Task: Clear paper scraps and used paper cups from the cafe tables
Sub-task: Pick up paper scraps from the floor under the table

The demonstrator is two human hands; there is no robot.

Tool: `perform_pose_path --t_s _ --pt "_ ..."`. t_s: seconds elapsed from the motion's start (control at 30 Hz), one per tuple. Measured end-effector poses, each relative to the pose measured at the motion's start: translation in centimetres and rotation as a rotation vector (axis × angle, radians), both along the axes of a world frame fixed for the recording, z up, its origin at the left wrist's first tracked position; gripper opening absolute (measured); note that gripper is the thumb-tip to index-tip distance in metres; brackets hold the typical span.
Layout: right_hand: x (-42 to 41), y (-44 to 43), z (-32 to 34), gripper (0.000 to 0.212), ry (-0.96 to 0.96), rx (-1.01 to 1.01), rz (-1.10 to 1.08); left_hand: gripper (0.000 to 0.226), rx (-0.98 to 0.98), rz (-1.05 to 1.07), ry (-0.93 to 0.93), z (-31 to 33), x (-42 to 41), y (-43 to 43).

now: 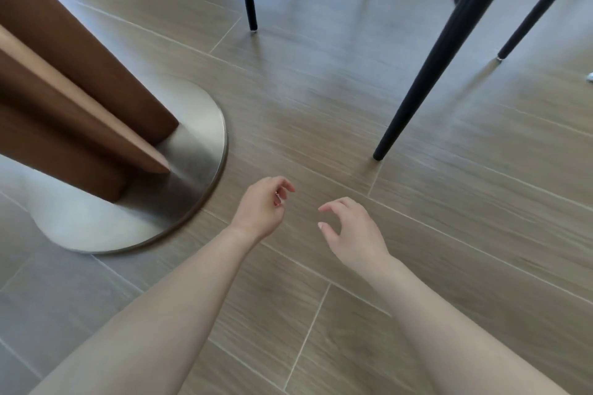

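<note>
Two hands, left hand [261, 207], right hand [353, 234], fingers [337, 202] loosely curled, empty, four black legs [439, 64], one metal base [199, 125]

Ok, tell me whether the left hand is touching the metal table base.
Apart. The head view shows a strip of floor between the left hand and the metal table base.

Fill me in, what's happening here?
The person is looking down at the grey-brown wood-look tiled floor, both bare arms stretched forward. The left hand and right hand hang above it with fingers loosely curled, holding nothing. The brown wooden table pedestal on its round brushed-metal base stands to the left, black tapered chair legs ahead. No paper scraps or cups are in view.
</note>
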State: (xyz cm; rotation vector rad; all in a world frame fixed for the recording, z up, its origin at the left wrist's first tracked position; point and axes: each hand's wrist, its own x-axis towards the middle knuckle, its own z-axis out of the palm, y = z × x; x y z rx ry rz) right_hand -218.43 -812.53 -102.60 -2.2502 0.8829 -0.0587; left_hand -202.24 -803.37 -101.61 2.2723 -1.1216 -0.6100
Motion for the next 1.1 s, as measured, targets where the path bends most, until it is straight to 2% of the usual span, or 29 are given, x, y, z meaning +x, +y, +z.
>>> perform_pose_path --t_s 0.13,0.27,0.5,0.8,0.9,1.1 --pt "-0.7 -1.9 6.1 0.024 -0.041 -0.039 -0.062 0.034 -0.086 -0.029 -0.006 7.2 -1.5 -2.4" --pt "-2.8 -2.7 15.1 0.023 -0.109 -0.037 -0.125 0.034 -0.135 -0.115 0.024 17.2 -4.3 -3.5" --pt "-8.6 -3.1 36.1 0.028 -0.177 -0.015 -0.177 0.028 -0.164 -0.207 0.184 38.1 -10.6 -5.5" --pt "-19.2 -8.9 62.2 0.021 -0.250 -0.002 -0.338 0.020 -0.176 -0.232 0.244 63.0 -20.1 -13.1" --pt "-23.2 -11.2 67.9 0.020 -0.275 0.026 -0.382 0.018 -0.195 -0.238 0.287 68.2 -24.3 -16.2" --pt "-30.0 -15.2 73.0 0.012 -0.278 -0.003 -0.554 0.010 -0.208 -0.308 0.371 72.8 -31.3 -21.5"
